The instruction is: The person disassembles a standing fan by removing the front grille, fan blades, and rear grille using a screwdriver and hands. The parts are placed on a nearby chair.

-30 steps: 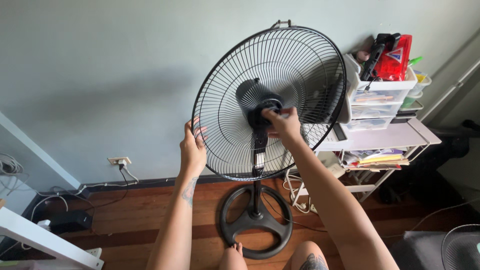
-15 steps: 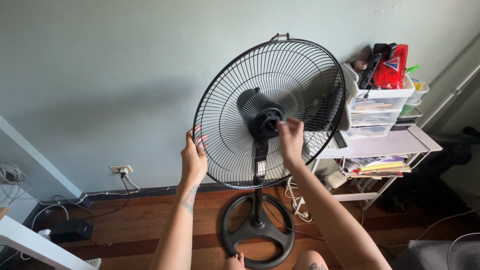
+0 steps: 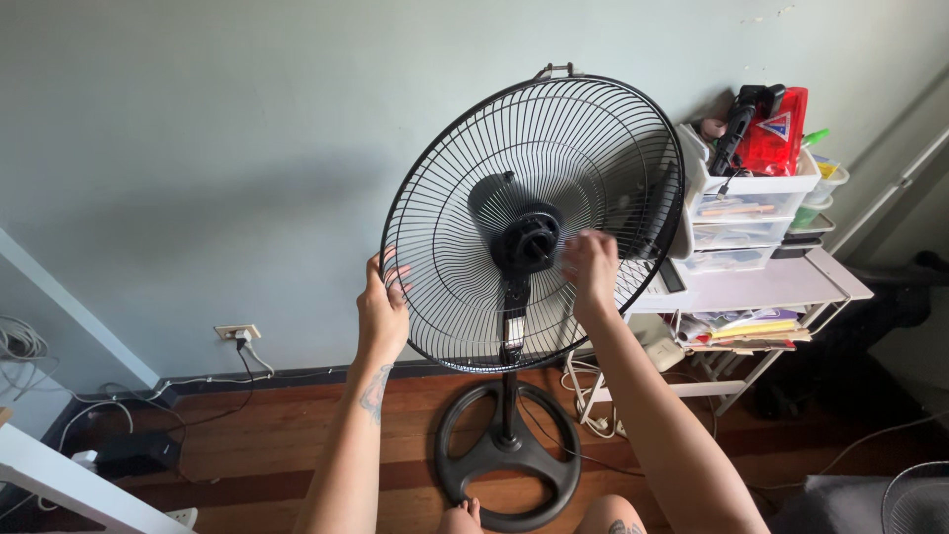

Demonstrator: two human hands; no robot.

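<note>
A black pedestal fan stands against the wall with no blades and only its rear wire grille [image 3: 445, 198] mounted. My left hand [image 3: 383, 311] grips the grille's left rim, fingers hooked over the wires. My right hand [image 3: 591, 265] hovers just right of the black motor hub [image 3: 529, 240], fingers curled and blurred; whether they pinch something small is unclear. The fan's pole runs down to a round black base [image 3: 509, 460] on the wooden floor, close to my knees.
A white drawer unit [image 3: 741, 213] with red and black items on top sits on a small white table [image 3: 791, 277] right of the fan. Cables and a wall outlet [image 3: 237, 333] lie at the left. Another wire grille [image 3: 914, 499] shows at the bottom right.
My right hand has come off the motor hub and drawn back to the right, leaving the hub uncovered. My left hand has kept its hold on the rim.
</note>
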